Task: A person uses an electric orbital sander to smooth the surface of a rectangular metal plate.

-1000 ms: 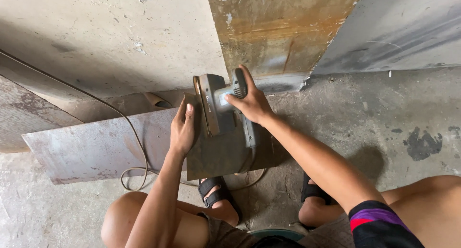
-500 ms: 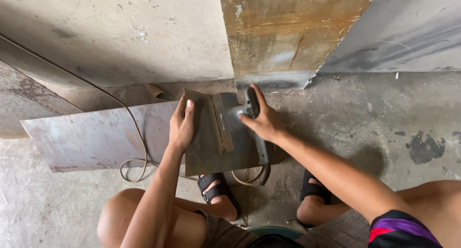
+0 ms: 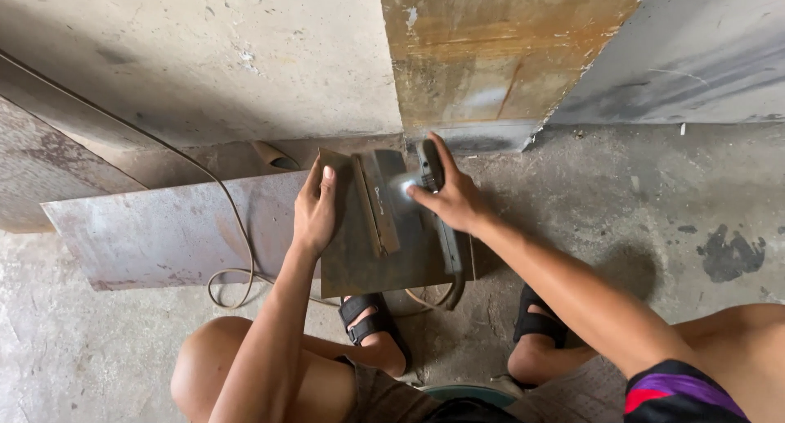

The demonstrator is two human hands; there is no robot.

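Grinder (image 3: 432, 195) lower over concrete floor (image 3: 621, 194)

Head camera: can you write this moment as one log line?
left hand: flat on metal plate | right hand: gripping angle grinder | floor: concrete

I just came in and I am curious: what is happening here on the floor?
A person squats on a concrete floor and works on a small metal plate. The left hand presses flat on the plate's left edge. The right hand grips a power tool set against the plate's upper right part. A larger rusty sheet lies to the left, with a cable across it.
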